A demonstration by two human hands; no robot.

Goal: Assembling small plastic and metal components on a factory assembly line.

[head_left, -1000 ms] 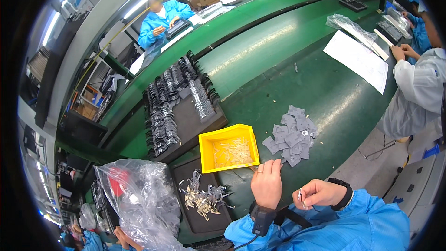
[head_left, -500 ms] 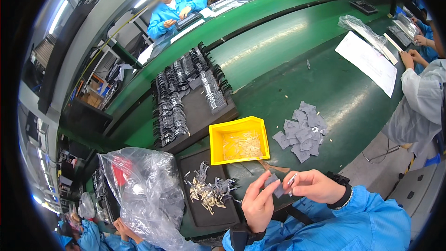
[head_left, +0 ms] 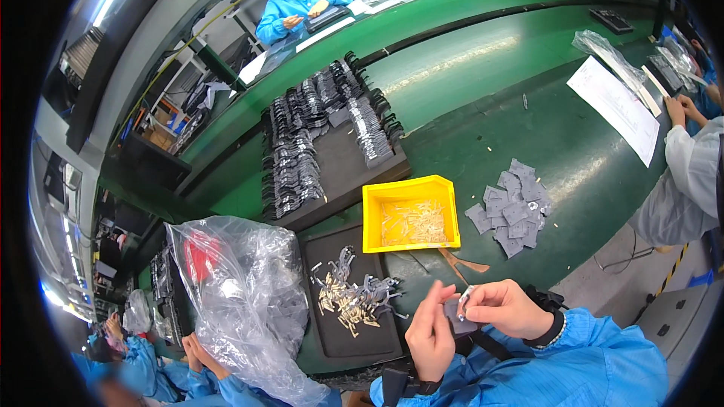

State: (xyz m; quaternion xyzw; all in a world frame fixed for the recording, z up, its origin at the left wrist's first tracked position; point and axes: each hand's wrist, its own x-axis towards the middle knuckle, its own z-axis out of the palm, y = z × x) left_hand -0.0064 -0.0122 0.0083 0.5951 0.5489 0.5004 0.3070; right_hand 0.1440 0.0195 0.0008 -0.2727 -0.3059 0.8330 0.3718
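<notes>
Fingertips of the right hand (head_left: 519,312) are closed in a pinch on a small silvery part (head_left: 464,300), which juts out toward the left hand (head_left: 431,339); just below it, between the hands, is a flat grey piece (head_left: 461,324), beside the left hand's nearly straight fingers; whether they grip it, I cannot tell; beyond sits a yellow bin (head_left: 371,218).

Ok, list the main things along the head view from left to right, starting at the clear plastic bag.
Clear plastic bag → low black tray → yellow bin → pile of gray pieces → white paper.
</notes>
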